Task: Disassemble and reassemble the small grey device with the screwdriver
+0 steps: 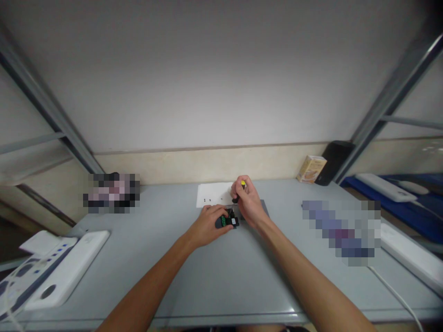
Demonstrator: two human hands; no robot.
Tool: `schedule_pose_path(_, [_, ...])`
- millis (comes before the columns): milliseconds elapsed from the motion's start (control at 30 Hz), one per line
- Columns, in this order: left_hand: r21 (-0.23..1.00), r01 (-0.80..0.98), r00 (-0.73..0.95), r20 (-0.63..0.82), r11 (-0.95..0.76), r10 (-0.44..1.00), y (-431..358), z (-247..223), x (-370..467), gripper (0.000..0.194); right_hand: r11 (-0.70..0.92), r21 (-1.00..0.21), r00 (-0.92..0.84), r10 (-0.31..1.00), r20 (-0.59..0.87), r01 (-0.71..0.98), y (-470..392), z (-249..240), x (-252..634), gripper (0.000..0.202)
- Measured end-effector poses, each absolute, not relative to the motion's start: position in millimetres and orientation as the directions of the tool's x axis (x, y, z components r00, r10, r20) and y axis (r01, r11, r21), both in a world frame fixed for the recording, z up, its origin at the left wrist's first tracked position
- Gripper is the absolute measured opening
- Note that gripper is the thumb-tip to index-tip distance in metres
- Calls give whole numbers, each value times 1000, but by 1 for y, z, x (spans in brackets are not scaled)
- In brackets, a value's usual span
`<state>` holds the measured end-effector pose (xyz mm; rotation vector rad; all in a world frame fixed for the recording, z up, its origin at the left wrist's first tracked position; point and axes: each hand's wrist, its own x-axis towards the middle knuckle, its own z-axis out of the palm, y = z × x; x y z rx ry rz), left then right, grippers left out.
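Note:
Near the middle of the grey table (166, 272), my left hand (208, 224) grips a small black device (232, 222) with a green circuit board showing inside. My right hand (249, 200), just right of it, is closed round a black tool with a yellow end (243, 183), which looks like a screwdriver; its tip is hidden. Behind my hands lies a white sheet (214, 190) with several tiny dark pieces on it, perhaps screws. Part of a dark grey flat piece (264, 207) shows behind and below my right wrist.
A yellow box (312, 169) and a black upright object (334, 162) stand at the back right. White long objects lie at the left (71, 272) and right (411, 253) edges. Blurred-out items sit at the back left and on the right, with a white cable at the front right.

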<state>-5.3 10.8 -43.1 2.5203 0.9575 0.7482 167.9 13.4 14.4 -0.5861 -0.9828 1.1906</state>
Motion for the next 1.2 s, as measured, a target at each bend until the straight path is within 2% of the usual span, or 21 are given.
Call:
schedule_pose_path(300, [488, 513, 630, 344, -706, 696, 11, -44, -6, 23, 275, -835, 45, 956, 290, -476, 12, 16, 168, 27])
schedule_pose_path(567, [502, 509, 623, 346, -699, 702, 13, -49, -7, 24, 342, -879, -1, 932, 363, -331, 8, 15, 161, 28])
schedule_pose_path(1200, [462, 500, 647, 362, -732, 671, 12, -46, -8, 23, 302, -817, 77, 949, 305, -491, 14, 17, 173, 24])
